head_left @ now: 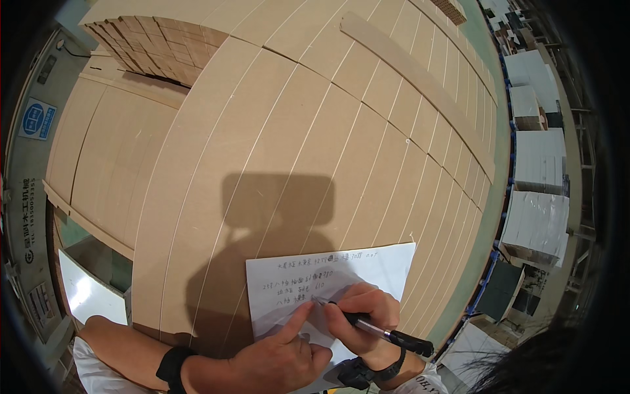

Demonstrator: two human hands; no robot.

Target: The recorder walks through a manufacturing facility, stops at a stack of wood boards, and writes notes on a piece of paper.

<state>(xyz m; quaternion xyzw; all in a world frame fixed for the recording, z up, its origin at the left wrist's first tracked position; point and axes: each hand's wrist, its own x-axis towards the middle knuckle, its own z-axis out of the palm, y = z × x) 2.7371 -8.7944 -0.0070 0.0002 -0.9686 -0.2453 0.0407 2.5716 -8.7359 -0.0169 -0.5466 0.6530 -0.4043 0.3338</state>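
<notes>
A white sheet of paper (266, 322) with several handwritten lines lies on top of long brown fibreboard strips (197, 217). My right hand (367, 315) grips a black pen with a clear barrel (380, 331), its tip touching the sheet by the lowest written line. Close to that tip, the stretched index finger of my left hand (275, 361) points at the same spot. The other left fingers are curled, with nothing visible in them. Both wrists wear black bands. My palms hide the lower part of the sheet.
A loose board strip (413, 82) lies across the others at the far right. Stacked boards (157, 49) rise at the far left, above a lower board pile (111, 138). White-topped stacks (535, 223) line the right side. A grey machine panel (29, 171) stands left.
</notes>
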